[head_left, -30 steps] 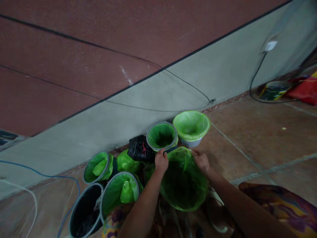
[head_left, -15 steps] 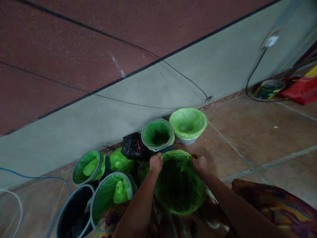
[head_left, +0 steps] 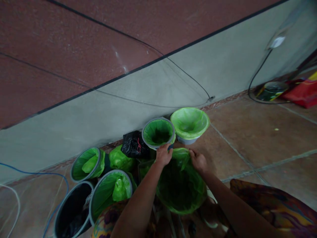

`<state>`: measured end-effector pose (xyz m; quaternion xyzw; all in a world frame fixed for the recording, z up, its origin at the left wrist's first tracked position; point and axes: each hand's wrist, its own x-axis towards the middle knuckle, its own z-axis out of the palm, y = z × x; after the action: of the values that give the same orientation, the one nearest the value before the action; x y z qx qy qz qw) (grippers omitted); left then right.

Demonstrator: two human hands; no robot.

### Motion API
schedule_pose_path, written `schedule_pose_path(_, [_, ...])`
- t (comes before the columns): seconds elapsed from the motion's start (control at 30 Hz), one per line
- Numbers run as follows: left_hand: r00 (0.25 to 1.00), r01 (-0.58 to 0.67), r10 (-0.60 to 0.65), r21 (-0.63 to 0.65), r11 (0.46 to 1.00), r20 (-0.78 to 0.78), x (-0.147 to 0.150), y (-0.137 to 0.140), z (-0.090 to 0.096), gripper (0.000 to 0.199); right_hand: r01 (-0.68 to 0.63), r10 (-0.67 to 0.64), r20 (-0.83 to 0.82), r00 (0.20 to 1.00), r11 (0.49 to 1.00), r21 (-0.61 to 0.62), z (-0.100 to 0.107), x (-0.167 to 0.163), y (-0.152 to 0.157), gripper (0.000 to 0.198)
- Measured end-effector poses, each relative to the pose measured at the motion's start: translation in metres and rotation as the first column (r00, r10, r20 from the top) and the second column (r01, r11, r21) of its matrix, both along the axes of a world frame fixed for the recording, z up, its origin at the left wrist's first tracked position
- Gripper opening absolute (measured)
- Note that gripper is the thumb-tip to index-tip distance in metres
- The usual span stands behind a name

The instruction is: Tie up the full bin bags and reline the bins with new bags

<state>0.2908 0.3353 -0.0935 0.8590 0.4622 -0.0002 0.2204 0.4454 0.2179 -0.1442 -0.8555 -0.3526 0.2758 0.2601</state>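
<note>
Between my knees stands a bin lined with a green bin liner (head_left: 182,188), its inside dark. My right hand (head_left: 198,162) pinches the liner at the far right of the rim. At the far left of the same rim is my left hand (head_left: 164,155), fingers curled at the liner's edge, their tips partly hidden. Just beyond my left hand stands a grey-rimmed bin (head_left: 158,132) with a green liner. Beside it, a pale bin (head_left: 190,124) has a light green liner folded over its rim.
A tied black bag (head_left: 133,144) and a green bag (head_left: 121,159) lie by the wall. Several lined bins (head_left: 85,165) stand left, with a black-lined bin (head_left: 73,211). A blue hose (head_left: 64,185) crosses the floor. Cables hang along the wall; a tin (head_left: 271,91) stands right.
My left hand has shifted right and slightly away from me along the rim. My right hand stays at the liner's edge, and the bin has barely moved.
</note>
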Motion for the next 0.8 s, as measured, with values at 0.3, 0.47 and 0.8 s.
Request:
schedule_pose_path(0.3, [0.949, 0.059, -0.073, -0.055, 0.997, -0.308, -0.004, 0.003, -0.019, 0.027, -0.347, 0.393, 0.15, 0.907, 0.901, -0.262, -0.002, -0.017, -0.009, 0.055])
schedule_pose_path(0.47, [0.943, 0.059, -0.071, -0.046, 0.997, -0.324, -0.007, 0.003, -0.017, 0.026, -0.329, 0.36, 0.138, 0.923, 0.922, -0.206, -0.001, -0.018, -0.012, 0.059])
schedule_pose_path(0.8, [0.876, -0.398, 0.39, 0.033, 0.917, -0.285, -0.058, -0.03, -0.017, 0.028, -0.12, 0.123, 0.029, 0.992, 0.987, -0.105, 0.004, 0.006, -0.011, 0.07])
